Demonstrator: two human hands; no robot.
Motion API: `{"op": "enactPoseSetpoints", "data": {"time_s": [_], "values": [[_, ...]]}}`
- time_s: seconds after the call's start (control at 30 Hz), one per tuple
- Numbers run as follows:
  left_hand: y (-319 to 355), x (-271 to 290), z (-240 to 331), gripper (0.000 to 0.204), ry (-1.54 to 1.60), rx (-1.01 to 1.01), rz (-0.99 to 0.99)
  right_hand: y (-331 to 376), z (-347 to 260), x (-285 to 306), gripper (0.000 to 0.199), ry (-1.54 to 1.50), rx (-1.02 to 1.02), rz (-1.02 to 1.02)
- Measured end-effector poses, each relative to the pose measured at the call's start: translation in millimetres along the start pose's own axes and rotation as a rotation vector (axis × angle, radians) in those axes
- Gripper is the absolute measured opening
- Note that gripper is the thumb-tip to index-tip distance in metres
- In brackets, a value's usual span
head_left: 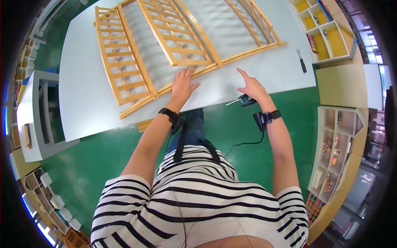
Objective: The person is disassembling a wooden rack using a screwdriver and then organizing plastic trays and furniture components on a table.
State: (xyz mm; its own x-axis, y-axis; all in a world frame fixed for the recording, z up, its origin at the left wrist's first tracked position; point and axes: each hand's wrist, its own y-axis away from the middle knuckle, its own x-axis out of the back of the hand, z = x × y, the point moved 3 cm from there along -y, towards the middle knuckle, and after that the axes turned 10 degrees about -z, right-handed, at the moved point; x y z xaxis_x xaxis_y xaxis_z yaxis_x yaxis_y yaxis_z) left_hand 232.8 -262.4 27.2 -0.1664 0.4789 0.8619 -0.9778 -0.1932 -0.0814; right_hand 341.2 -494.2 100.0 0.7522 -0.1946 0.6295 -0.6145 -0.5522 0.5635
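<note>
A slatted light-wood rack [186, 37] lies on the white table, its long front rail running slantwise along the near side. My left hand [182, 87] is at this rail, fingers stretched out and thumb apart; whether it presses on the wood I cannot tell. Farther right, my right hand [253, 87] is open and empty, index finger and thumb spread, a little short of the rail. Beside my right wrist, at the table's near edge, is a dark green power drill [247, 100] with a long thin bit, partly hidden by the hand.
On the right of the white table [273, 74] lies a screwdriver [302, 62] with a dark handle. Behind it stands a yellow-lined compartment box [331, 41]. Shelving [331, 153] lines the right side, and a white cabinet [37, 115] stands left. The floor [103, 165] is green.
</note>
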Motion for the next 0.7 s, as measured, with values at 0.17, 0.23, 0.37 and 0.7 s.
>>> {"op": "enactPoseSetpoints", "data": {"time_s": [0.17, 0.23, 0.37, 0.7], "values": [[-17, -23, -10, 0.038, 0.193, 0.173, -0.094, -92, 12, 35, 0.073, 0.588, 0.196, 0.045], [-18, -21, -15, 0.035, 0.156, 0.201, -0.127, -117, 3, 42, 0.062, 0.704, 0.294, 0.065], [-19, -20, -11, 0.034, 0.083, 0.247, -0.182, -152, 4, 40, 0.019, 0.974, 0.222, -0.131], [-28, -13, -2, 0.03, -0.01, 0.337, -0.288, -164, 16, 45, 0.031, 1.113, 0.701, -0.229]]}}
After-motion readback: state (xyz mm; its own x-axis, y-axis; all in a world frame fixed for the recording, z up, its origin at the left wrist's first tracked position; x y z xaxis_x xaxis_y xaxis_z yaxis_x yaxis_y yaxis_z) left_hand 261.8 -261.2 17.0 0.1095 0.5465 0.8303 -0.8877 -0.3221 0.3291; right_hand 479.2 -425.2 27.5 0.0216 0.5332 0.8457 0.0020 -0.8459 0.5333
